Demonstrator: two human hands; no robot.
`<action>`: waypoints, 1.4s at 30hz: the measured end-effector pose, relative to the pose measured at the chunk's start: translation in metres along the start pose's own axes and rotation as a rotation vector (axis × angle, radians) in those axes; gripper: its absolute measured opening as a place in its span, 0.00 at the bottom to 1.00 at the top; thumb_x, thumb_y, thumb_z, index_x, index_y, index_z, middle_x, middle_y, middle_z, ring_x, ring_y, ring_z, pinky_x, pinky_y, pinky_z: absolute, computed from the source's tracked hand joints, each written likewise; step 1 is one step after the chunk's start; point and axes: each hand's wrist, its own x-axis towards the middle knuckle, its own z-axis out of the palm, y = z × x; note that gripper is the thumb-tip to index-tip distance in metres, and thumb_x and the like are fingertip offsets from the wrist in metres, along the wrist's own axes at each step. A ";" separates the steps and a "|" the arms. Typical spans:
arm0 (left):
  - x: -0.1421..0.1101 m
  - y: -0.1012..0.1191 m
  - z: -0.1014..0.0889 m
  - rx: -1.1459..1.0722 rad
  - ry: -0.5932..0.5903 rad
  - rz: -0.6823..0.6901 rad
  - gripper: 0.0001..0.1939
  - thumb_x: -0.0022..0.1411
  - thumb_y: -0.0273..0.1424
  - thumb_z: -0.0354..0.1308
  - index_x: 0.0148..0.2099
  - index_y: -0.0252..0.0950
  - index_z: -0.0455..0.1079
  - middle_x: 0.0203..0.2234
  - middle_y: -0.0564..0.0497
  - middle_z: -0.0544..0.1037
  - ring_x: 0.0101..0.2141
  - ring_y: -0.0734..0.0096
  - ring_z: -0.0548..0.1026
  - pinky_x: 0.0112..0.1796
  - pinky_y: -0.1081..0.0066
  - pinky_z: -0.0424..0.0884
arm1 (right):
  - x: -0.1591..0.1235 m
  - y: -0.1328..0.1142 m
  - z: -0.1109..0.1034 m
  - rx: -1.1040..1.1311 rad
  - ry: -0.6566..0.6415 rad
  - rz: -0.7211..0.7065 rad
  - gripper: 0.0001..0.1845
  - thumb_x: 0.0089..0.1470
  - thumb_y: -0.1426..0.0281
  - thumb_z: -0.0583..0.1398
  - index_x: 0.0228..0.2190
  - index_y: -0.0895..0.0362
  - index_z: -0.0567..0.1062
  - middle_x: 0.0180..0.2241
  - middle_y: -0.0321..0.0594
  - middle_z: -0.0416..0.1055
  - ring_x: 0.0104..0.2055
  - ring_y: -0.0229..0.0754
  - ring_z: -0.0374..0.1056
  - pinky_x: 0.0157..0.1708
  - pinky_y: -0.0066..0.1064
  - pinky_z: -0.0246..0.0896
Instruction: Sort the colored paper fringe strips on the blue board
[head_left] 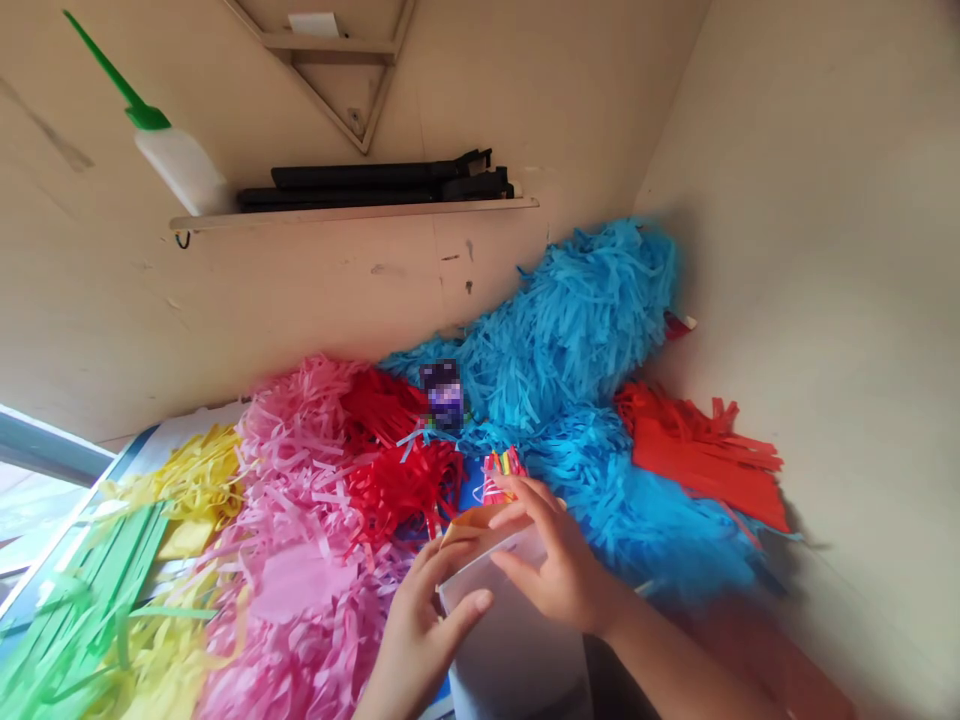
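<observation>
A white box-like piece (517, 640) stands upright in front of me, and a tan strip or inner surface (480, 518) shows along its top edge. My left hand (431, 620) curls round its upper left corner, thumb on the near face and fingers behind the edge. At the upper right, my right hand (562, 560) bends its fingers over the top, its thumb against the white face. Just beyond the fingers lies a small bundle of red and yellow sticks or strips (504, 470) tied with white string. My fingers hide part of the top edge.
Fringed paper covers the table: pink (307, 580), red (405, 480), blue (555, 340), green (97, 590) and yellow (199, 480). Orange-red fringe (705, 455) lies at the right wall. A shelf (360, 214) above carries a glue bottle (180, 165) and black tools (375, 185).
</observation>
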 end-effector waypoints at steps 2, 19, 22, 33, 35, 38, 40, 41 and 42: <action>0.001 -0.004 -0.004 0.016 0.064 -0.026 0.26 0.54 0.55 0.60 0.43 0.41 0.80 0.49 0.40 0.77 0.53 0.45 0.73 0.50 0.53 0.72 | 0.000 0.000 0.001 0.124 0.059 0.026 0.40 0.58 0.73 0.61 0.66 0.45 0.50 0.56 0.48 0.63 0.50 0.47 0.70 0.55 0.49 0.63; 0.006 0.066 0.008 -0.318 -0.072 -0.016 0.13 0.61 0.42 0.60 0.33 0.39 0.79 0.31 0.48 0.78 0.36 0.63 0.74 0.40 0.69 0.68 | 0.012 -0.012 0.000 1.188 -0.056 0.395 0.30 0.52 0.61 0.65 0.56 0.42 0.68 0.26 0.29 0.63 0.20 0.32 0.55 0.24 0.25 0.56; 0.008 0.068 0.009 -0.301 -0.121 -0.041 0.15 0.61 0.43 0.59 0.33 0.39 0.80 0.32 0.47 0.79 0.37 0.61 0.75 0.41 0.68 0.66 | 0.010 -0.011 -0.001 1.174 -0.050 0.384 0.30 0.52 0.63 0.65 0.56 0.43 0.67 0.26 0.29 0.63 0.21 0.32 0.56 0.24 0.25 0.55; 0.007 0.062 0.007 -0.422 -0.181 -0.094 0.11 0.58 0.39 0.63 0.31 0.37 0.79 0.31 0.47 0.79 0.36 0.63 0.74 0.42 0.67 0.66 | 0.010 -0.013 0.000 1.145 -0.125 0.363 0.29 0.56 0.66 0.63 0.58 0.42 0.65 0.32 0.31 0.64 0.26 0.34 0.57 0.28 0.26 0.56; 0.008 0.061 0.005 -0.447 -0.199 -0.111 0.11 0.58 0.39 0.64 0.31 0.37 0.78 0.31 0.47 0.79 0.37 0.62 0.74 0.42 0.67 0.66 | 0.010 -0.013 0.001 1.111 -0.136 0.366 0.29 0.57 0.66 0.62 0.58 0.44 0.64 0.32 0.32 0.64 0.27 0.34 0.58 0.30 0.27 0.57; 0.009 0.059 0.001 -0.413 -0.221 -0.101 0.12 0.58 0.40 0.64 0.30 0.36 0.76 0.30 0.49 0.77 0.36 0.64 0.72 0.40 0.69 0.65 | 0.011 -0.016 -0.004 1.016 -0.169 0.350 0.28 0.58 0.67 0.61 0.59 0.45 0.63 0.32 0.32 0.65 0.31 0.36 0.61 0.35 0.29 0.59; 0.011 0.057 -0.003 -0.368 -0.219 -0.085 0.13 0.58 0.41 0.64 0.30 0.36 0.74 0.29 0.50 0.74 0.34 0.67 0.70 0.38 0.71 0.63 | 0.014 -0.019 -0.010 0.868 -0.188 0.319 0.29 0.60 0.68 0.60 0.61 0.45 0.61 0.34 0.34 0.66 0.35 0.38 0.63 0.40 0.32 0.60; 0.012 0.056 -0.006 -0.364 -0.208 -0.081 0.13 0.58 0.41 0.64 0.29 0.36 0.74 0.29 0.51 0.73 0.33 0.68 0.68 0.37 0.72 0.63 | 0.015 -0.021 -0.014 0.769 -0.172 0.311 0.29 0.61 0.68 0.59 0.61 0.45 0.60 0.36 0.35 0.67 0.36 0.38 0.63 0.42 0.32 0.60; 0.012 0.056 -0.008 -0.380 -0.192 -0.079 0.14 0.58 0.41 0.64 0.29 0.36 0.73 0.28 0.52 0.72 0.33 0.69 0.67 0.36 0.72 0.62 | 0.016 -0.023 -0.017 0.675 -0.133 0.310 0.29 0.61 0.68 0.59 0.62 0.45 0.60 0.39 0.37 0.67 0.38 0.39 0.63 0.43 0.33 0.60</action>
